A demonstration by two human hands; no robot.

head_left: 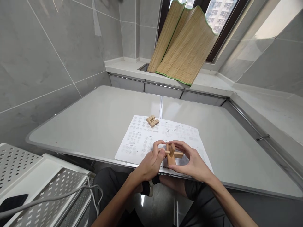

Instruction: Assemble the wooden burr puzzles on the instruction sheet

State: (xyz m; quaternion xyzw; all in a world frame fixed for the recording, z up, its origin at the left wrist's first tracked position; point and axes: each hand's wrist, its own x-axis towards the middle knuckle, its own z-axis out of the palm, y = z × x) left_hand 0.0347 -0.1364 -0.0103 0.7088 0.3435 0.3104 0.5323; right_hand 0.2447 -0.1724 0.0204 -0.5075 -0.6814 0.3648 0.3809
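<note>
Between my two hands is a wooden interlocking puzzle (170, 158), made of several light-brown pieces that cross each other. My left hand (152, 161) pinches the end of a thin piece on its left side, with thumb and forefinger. My right hand (190, 159) curls around the far and right sides, its thumb at the lower end of an upright piece. Beneath the hands lies a printed sheet (127, 150) with rows of small diagrams. A second cluster of wooden puzzle pieces (152, 121) rests on the sheet's far edge, apart from both hands.
The sheet lies on a pale folding table (90, 123) with a seam down its middle. A rolled-out bamboo mat (187, 47) leans at the window on the ledge. At the lower left are a white perforated stool (52, 189), a grey cable (71, 189) and a dark phone-like object (14, 201).
</note>
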